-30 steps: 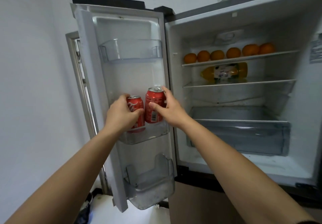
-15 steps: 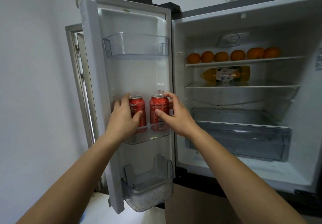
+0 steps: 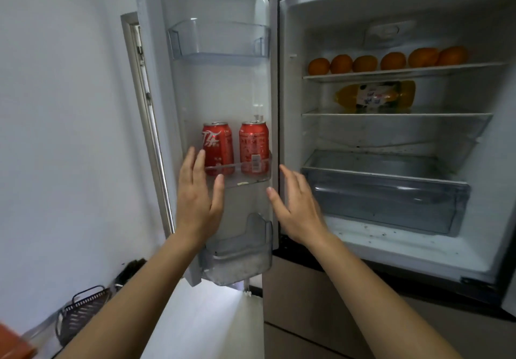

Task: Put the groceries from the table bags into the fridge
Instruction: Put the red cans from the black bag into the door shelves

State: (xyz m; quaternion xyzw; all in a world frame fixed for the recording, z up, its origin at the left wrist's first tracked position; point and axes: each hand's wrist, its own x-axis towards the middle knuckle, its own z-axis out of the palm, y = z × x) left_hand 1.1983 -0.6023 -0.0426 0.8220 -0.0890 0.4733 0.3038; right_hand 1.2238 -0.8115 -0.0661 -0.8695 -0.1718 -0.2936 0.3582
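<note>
Standing on door shelf (image 3: 240, 182), red cans (image 3: 218, 146); left hand (image 3: 198, 201), right hand (image 3: 298, 213) outstretched.

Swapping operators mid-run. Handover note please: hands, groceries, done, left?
Left hand: open, empty. Right hand: open, empty.
Left red can and right red can stand upright, side by side, in the middle door shelf. Six oranges on the top shelf; juice bottle lying on the shelf below.
Done: these stowed. Left: table bags out of view, so remainder unknown; fridge door open.
</note>
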